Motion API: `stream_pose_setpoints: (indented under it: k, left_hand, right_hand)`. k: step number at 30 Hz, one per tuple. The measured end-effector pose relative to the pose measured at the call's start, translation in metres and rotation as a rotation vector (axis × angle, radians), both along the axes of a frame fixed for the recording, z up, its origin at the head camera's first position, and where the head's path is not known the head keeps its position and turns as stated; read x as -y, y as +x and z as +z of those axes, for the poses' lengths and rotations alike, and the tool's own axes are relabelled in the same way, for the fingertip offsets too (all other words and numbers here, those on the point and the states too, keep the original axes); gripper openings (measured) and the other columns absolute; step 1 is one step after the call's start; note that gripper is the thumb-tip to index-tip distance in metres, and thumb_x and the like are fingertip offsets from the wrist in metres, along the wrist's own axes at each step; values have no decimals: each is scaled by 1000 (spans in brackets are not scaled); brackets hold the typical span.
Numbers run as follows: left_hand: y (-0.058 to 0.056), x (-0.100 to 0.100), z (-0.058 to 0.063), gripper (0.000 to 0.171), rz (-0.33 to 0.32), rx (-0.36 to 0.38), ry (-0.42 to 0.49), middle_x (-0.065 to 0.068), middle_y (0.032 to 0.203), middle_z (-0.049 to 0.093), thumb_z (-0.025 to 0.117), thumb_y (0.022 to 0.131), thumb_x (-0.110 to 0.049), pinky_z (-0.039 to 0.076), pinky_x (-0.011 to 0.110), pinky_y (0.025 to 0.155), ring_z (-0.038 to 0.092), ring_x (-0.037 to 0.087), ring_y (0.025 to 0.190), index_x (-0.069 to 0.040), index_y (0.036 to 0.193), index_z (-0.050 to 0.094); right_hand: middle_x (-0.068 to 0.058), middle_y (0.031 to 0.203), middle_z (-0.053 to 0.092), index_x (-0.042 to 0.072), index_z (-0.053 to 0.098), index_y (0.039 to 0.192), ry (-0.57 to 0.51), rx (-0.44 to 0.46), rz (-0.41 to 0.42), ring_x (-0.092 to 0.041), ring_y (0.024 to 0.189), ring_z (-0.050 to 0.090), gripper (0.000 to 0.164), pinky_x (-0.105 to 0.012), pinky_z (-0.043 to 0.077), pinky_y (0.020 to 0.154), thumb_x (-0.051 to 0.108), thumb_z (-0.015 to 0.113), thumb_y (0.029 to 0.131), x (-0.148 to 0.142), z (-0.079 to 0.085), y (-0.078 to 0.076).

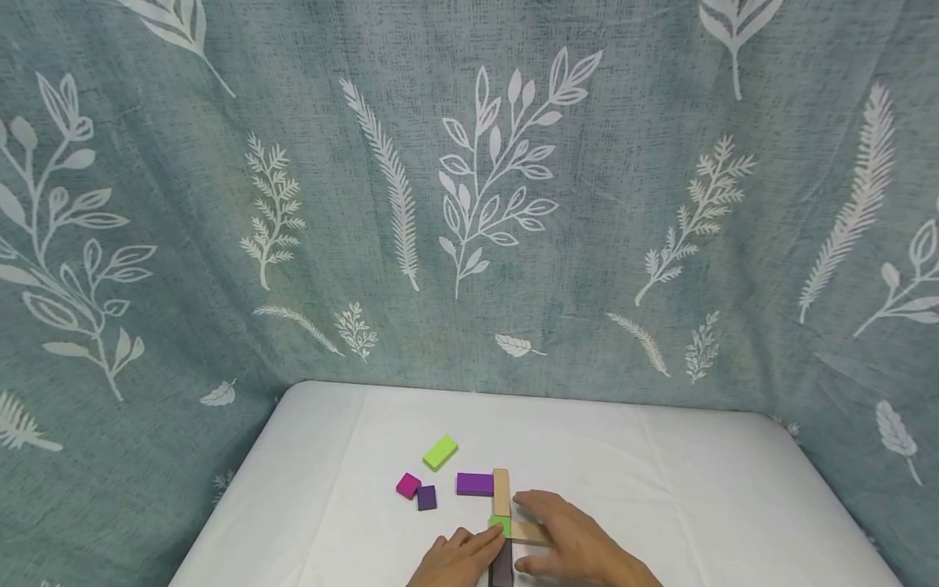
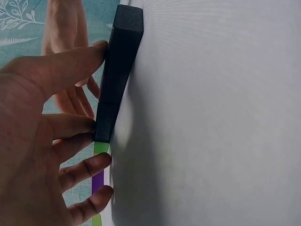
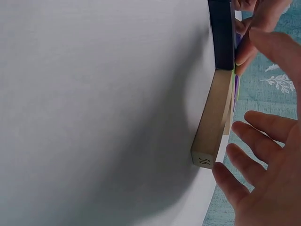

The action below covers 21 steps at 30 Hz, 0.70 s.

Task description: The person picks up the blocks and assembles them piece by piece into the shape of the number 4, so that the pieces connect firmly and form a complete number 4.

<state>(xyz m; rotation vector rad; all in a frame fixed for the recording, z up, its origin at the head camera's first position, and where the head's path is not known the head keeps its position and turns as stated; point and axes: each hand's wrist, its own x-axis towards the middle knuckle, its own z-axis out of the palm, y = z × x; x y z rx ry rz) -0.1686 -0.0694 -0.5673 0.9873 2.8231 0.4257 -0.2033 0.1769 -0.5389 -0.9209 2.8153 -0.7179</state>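
My left hand (image 1: 456, 559) rests its fingertips on a small green block (image 1: 500, 521). A long dark block (image 1: 502, 565) runs from it toward me; in the left wrist view the thumb (image 2: 91, 52) lies at this dark block (image 2: 123, 61). My right hand (image 1: 575, 540) is spread over a plain wooden block (image 1: 526, 533) that points right from the green one. Its fingers (image 3: 230, 181) are extended beside the wooden block (image 3: 210, 113), which has a marked end. Another wooden block (image 1: 501, 492) extends away from the green block, with a purple block (image 1: 474, 484) against its left side.
Left of these lie a lime green block (image 1: 440, 452), a magenta cube (image 1: 407, 486) and a dark purple cube (image 1: 426, 497). All sit on a white-covered table (image 1: 645, 456). A teal curtain (image 1: 572, 269) with leaf prints hangs behind it.
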Motion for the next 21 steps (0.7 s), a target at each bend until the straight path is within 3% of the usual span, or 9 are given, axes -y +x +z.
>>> stream_pose_setpoints:
  k: [9, 21]
  left_hand:
    - [2, -1, 0, 87, 21, 17, 12, -15, 156, 40, 55, 85, -78, 46, 34, 82, 50, 8, 114, -20, 151, 50]
    - [0, -1, -1, 85, 17, -1, -10, -15, 156, 41, 57, 86, -75, 46, 33, 81, 50, 8, 113, -20, 150, 51]
  right_hand:
    - [-11, 155, 45, 3, 41, 153, -25, -3, 101, -39, 142, 39, 103, -58, 42, 104, 63, 78, 78, -1, -7, 3]
    - [-12, 160, 36, 3, 34, 157, 0, 7, 112, -43, 146, 31, 112, -62, 31, 111, 69, 75, 77, 7, -16, 0]
